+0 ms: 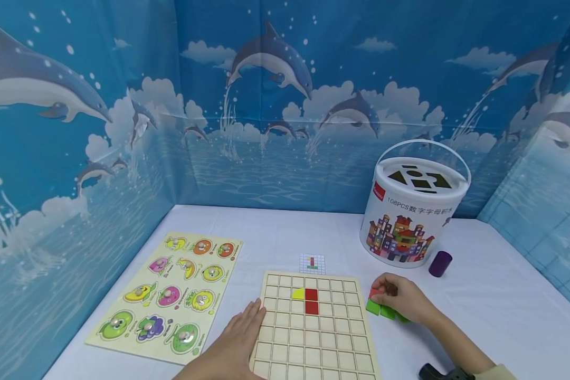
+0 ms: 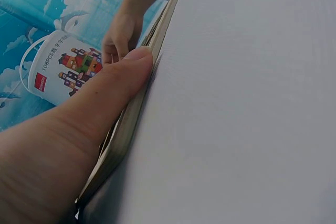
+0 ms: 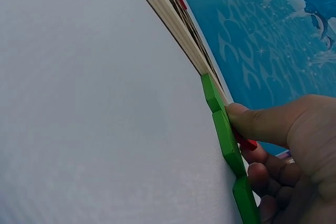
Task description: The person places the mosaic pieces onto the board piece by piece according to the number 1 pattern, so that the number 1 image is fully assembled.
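A wooden grid board [image 1: 309, 340] lies before me, with a yellow cut-corner piece [image 1: 298, 294] and two red square pieces [image 1: 311, 302] near its top. My left hand [image 1: 235, 340] rests along the board's left side, fingers straight; in the left wrist view its thumb [image 2: 123, 74] lies on the board's edge. Right of the board, my right hand [image 1: 406, 298] pinches a red block [image 3: 245, 142] between thumb and fingers. Several green blocks [image 1: 387, 312] lie in a row on the table beneath that hand, partly hidden by it.
A small pattern card [image 1: 312, 268] sits just behind the board. To the left lies a fruit puzzle board [image 1: 168, 274]. A white block bucket [image 1: 408, 227] stands at the back right, a purple cylinder [image 1: 440, 264] beside it. Dolphin-printed curtains [image 1: 271, 174] surround the white table.
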Tool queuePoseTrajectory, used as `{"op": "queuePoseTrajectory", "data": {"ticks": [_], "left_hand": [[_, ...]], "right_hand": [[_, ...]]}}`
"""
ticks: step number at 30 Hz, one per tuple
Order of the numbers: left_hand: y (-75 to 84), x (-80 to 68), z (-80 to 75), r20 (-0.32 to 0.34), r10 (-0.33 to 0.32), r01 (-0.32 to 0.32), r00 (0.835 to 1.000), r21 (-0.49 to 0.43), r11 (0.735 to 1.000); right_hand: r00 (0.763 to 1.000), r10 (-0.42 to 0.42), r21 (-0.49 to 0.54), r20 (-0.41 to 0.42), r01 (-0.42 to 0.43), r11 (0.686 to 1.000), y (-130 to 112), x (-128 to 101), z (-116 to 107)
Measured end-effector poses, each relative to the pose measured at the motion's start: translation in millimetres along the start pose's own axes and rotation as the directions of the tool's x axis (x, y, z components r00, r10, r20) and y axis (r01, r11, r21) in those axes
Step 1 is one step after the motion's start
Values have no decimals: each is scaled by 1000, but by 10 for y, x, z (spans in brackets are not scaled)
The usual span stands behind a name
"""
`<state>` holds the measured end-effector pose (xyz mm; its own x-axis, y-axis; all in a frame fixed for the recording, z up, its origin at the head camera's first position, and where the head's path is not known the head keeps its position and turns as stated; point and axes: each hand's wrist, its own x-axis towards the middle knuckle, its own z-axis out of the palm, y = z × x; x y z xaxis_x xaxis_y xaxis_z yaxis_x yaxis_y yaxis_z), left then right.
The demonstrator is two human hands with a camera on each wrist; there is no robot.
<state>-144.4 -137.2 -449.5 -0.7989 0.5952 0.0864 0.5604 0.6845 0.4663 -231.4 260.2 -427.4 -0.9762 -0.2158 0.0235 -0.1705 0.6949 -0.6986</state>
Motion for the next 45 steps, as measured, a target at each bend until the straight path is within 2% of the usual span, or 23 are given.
{"op": "queuePoseTrajectory", "data": {"ticks": [7, 20, 28, 35, 45], "left_hand": [[-4, 4, 11, -7, 3, -3, 1000, 15, 1000], [-9, -2, 15, -2, -2, 2, 1000, 8, 1000], [1, 0, -2, 3, -3, 3, 1000, -22, 1000], [7, 0, -9, 0, -5, 5, 1000, -27, 1000], [10, 1, -11, 9, -10, 11, 1000, -37, 999]], "right_hand": [[1000, -27, 22, -16, 27, 999, -1, -10, 4], [999, 8, 91, -34, -5, 996, -47, -4, -15], [1000, -19, 170, 4, 18, 985, -166, -17, -23], [999, -19, 189, 34, 12, 982, -292, -37, 26], [993, -99, 221, 68, 82, 972, -422, -60, 86]]}}
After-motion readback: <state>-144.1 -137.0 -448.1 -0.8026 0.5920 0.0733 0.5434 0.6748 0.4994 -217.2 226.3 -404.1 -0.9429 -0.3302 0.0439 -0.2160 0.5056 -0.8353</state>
